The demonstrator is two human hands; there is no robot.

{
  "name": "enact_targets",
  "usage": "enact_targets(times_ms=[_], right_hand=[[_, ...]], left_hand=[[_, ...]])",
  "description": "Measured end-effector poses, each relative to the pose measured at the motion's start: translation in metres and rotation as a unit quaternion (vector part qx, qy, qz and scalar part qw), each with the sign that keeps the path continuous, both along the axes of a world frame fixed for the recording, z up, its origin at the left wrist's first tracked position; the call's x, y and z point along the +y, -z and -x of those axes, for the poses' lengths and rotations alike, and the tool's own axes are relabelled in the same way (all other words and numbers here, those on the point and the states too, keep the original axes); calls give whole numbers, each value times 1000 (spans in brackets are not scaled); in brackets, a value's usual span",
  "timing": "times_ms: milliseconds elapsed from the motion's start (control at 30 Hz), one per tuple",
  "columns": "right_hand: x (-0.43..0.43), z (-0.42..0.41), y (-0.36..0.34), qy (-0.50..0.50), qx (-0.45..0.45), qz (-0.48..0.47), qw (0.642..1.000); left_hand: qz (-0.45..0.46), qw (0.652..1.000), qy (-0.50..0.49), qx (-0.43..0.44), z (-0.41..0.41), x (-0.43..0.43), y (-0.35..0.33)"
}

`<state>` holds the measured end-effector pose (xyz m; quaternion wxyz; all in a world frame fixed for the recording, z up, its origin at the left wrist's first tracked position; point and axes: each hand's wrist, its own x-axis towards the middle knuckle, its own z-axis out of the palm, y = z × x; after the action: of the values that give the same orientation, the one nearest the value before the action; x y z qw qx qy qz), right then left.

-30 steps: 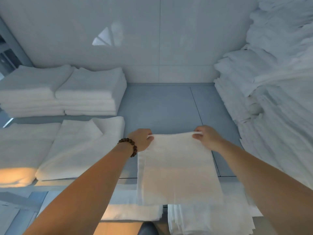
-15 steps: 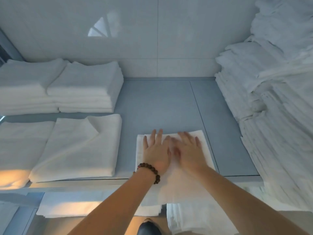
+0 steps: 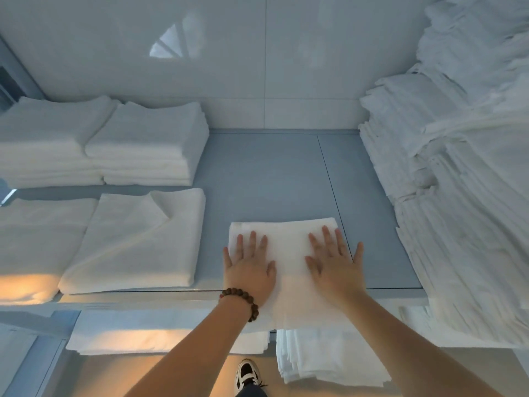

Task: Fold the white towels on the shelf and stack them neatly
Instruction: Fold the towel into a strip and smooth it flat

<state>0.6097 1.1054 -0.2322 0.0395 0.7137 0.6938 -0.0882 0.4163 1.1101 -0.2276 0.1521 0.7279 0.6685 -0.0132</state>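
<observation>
White cloth fills the view from the floor up: beside a black-and-white shoe [image 3: 246, 373] a lower stack of towels [image 3: 329, 359] sits on the tier beneath, and above it the near end of the towel being folded [image 3: 289, 247] droops over the front lip of the grey shelf [image 3: 272, 181]. That towel lies at the middle of the shelf's front, its far edge squared on the surface. Both hands rest flat on it, palms down, fingers straight and spread. The left hand [image 3: 249, 267], with a wooden bead bracelet [image 3: 243, 299] at the wrist, covers its left half. The right hand [image 3: 333, 267] covers its right half, the little finger reaching past the edge onto the shelf, and bare cloth shows between the two. Nothing is pinched. Judging by the way it sags, the towel is light, soft and limp, with no stiffness to hold a crease. It probably wants smoothing flat and then taking by two corners, most likely the hanging near ones, to bring over evenly. Left of it lies a loosely folded towel [image 3: 137, 242] with one corner turned back, further back two neat folded stacks [image 3: 148, 144] sit side by side, and along the right a tall, untidy heap [image 3: 458, 196] rises beside the glossy tiled wall [image 3: 257, 53].
</observation>
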Motion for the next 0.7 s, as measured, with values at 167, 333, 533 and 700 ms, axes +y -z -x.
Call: enact_targets(times_ms=[167, 333, 533, 700], right_hand=[[-4, 25, 17, -8, 8, 18, 1000], [31, 33, 21, -6, 18, 19, 1000], [82, 44, 17, 1, 22, 33, 999], [115, 45, -1, -4, 23, 88, 996]], left_hand=[[-8, 1000, 9, 9, -9, -2, 22], [-19, 1000, 20, 3, -3, 31, 23], [-7, 999, 36, 10, 8, 85, 22], [45, 997, 40, 39, 6, 116, 4]])
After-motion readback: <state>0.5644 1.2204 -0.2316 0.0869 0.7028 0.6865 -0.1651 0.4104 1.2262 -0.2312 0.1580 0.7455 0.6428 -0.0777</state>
